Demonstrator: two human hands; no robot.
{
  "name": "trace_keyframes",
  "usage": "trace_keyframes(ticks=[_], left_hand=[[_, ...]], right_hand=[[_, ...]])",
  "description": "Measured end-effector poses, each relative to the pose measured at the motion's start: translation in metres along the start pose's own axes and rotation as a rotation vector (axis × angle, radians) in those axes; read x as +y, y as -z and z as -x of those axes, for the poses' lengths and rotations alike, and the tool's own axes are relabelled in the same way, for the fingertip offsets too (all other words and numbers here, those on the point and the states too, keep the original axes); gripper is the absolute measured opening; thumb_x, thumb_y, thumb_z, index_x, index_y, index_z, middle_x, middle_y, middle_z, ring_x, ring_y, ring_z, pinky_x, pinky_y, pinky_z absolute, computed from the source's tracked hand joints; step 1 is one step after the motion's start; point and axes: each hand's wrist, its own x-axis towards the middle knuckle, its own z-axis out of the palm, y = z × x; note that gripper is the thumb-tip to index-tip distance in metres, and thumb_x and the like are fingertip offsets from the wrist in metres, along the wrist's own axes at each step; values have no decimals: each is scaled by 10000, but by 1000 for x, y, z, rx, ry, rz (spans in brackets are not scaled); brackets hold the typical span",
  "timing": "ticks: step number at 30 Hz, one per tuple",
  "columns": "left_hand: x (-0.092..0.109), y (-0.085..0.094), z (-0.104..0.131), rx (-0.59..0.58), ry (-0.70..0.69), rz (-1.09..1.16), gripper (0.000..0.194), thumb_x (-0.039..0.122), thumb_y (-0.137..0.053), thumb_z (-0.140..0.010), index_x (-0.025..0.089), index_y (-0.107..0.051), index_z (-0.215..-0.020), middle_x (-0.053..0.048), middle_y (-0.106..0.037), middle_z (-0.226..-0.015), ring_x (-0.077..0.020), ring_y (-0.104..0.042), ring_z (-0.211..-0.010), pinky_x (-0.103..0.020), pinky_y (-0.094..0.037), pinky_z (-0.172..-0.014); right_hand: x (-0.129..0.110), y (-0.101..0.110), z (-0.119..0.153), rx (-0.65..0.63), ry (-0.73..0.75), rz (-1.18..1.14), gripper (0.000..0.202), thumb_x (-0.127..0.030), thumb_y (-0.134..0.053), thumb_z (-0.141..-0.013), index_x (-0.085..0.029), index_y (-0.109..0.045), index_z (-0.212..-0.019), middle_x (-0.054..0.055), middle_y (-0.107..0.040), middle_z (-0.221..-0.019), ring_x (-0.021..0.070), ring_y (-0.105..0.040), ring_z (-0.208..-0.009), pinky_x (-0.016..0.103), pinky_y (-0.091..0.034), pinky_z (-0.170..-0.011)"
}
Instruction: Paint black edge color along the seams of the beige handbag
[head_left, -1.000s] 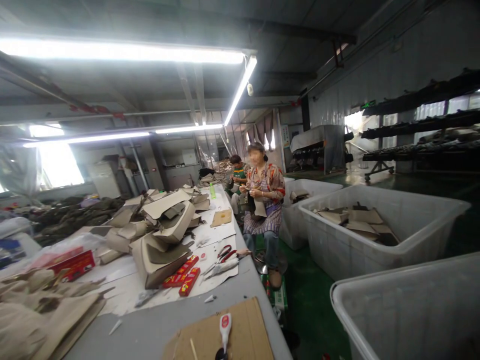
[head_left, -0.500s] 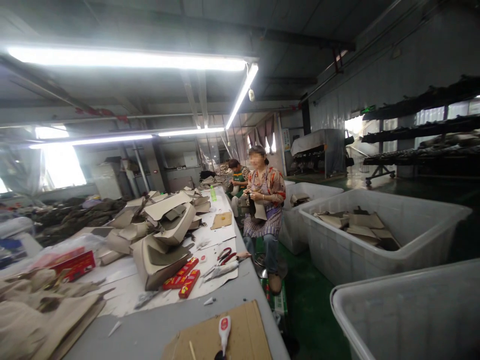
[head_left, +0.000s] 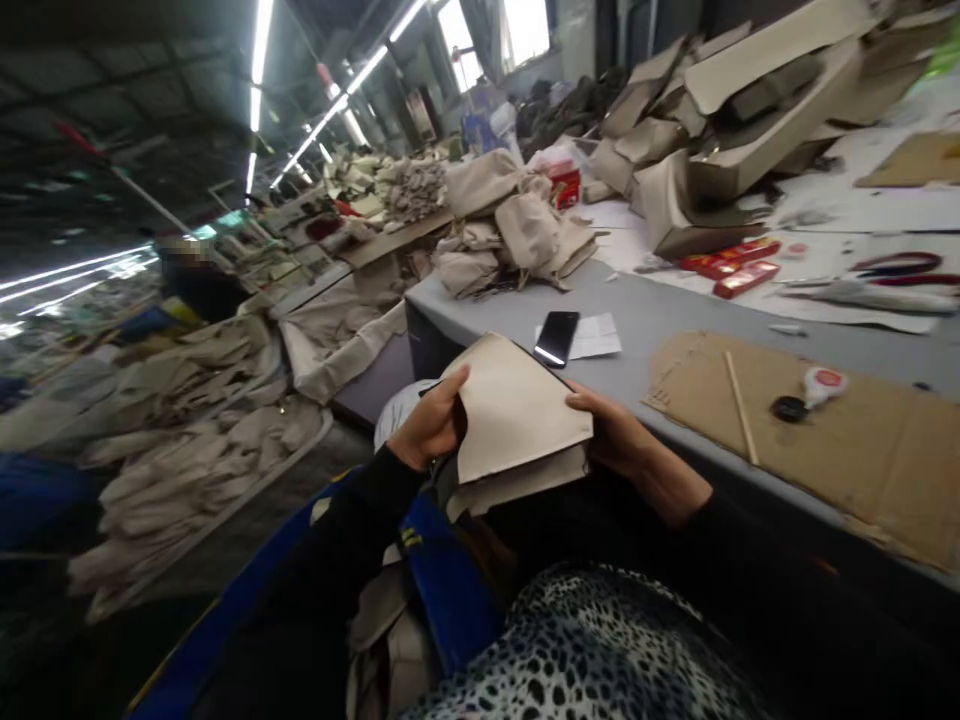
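A folded beige piece [head_left: 521,415], stiff like leather or thick fabric, is held above my lap. My left hand [head_left: 435,425] grips its left edge, thumb on top. On the opposite edge my right hand [head_left: 615,430] is closed, with part of its fingers hidden beneath the piece. Just beyond, a black phone [head_left: 557,338] lies by a white paper [head_left: 596,337] on the grey table [head_left: 626,290]. To the right, a cardboard sheet [head_left: 847,440] bears a thin wooden stick [head_left: 740,407] and a small white bottle [head_left: 826,384].
Beige pieces [head_left: 525,220] are heaped on the table, near red boxes [head_left: 731,265] and scissors [head_left: 900,268]. At the left stand bins filled with beige pieces [head_left: 202,480]. A person in dark clothes [head_left: 199,285] is farther back on the left.
The view has swung left and down from the aisle and co-workers to my lap. Both my hands and the beige piece between them now show; neither was visible before.
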Motion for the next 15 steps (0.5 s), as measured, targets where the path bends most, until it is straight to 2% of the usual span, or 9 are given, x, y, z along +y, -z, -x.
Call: trace_keyframes(ticks=[2, 4, 7, 9, 11, 13, 15], left_hand=[[3, 14, 16, 62, -15, 9, 504, 473, -485, -1035, 54, -640, -1269, -158, -729, -1174, -302, -683, -1111, -437, -521, -1006], [8, 13, 14, 56, -74, -50, 531, 445, -393, -1069, 16, -644, -1257, -145, -754, -1115, -288, -692, -1098, -404, -509, -1004], [19, 10, 16, 43, -141, -218, 389, 354, -520, -1015, 43, -696, -1170, -138, -771, -1045, -244, -722, -982, -349, -553, -903], [25, 14, 33, 40, -151, -388, 288, 277, -638, -925, 89, -738, -1120, -147, -774, -1046, -247, -724, -949, -343, -571, -865], [28, 17, 58, -5, -228, -761, 263, 226, -636, -900, 146, -770, -1112, -128, -765, -1130, -278, -700, -1055, -383, -546, -960], [26, 17, 81, -108, -344, -1152, 286, 180, -597, -898, 186, -777, -1120, -111, -729, -1249, -308, -625, -1220, -445, -455, -1106], [20, 11, 96, -175, -442, -1386, 364, 143, -563, -904, 189, -733, -1222, -122, -675, -1350, -314, -548, -1325, -487, -388, -1169]], right_hand=[[8, 0, -5, 4, -32, -33, 394, -242, -646, -854, -201, -659, -1246, 50, -763, -1011, 210, -697, -821, 262, -551, -645], [3, 3, -2, 64, -43, -69, 329, -248, -625, -857, -190, -684, -1175, 38, -755, -866, 190, -675, -698, 249, -528, -565], [-3, 8, 5, 168, -57, -143, 308, -240, -613, -850, -167, -687, -1139, 42, -752, -815, 188, -679, -661, 264, -552, -562], [0, 9, 10, 234, -74, -209, 318, -240, -613, -844, -145, -679, -1139, 58, -767, -847, 198, -703, -691, 291, -585, -605], [7, 11, 14, 275, -91, -275, 341, -242, -610, -841, -124, -670, -1155, 74, -780, -887, 213, -724, -743, 317, -609, -660], [15, 11, 18, 304, -102, -336, 361, -238, -607, -841, -112, -665, -1174, 82, -787, -918, 221, -734, -781, 326, -617, -686], [20, 12, 24, 337, -114, -386, 344, -238, -609, -847, -109, -673, -1159, 81, -792, -927, 223, -738, -788, 330, -621, -697]])
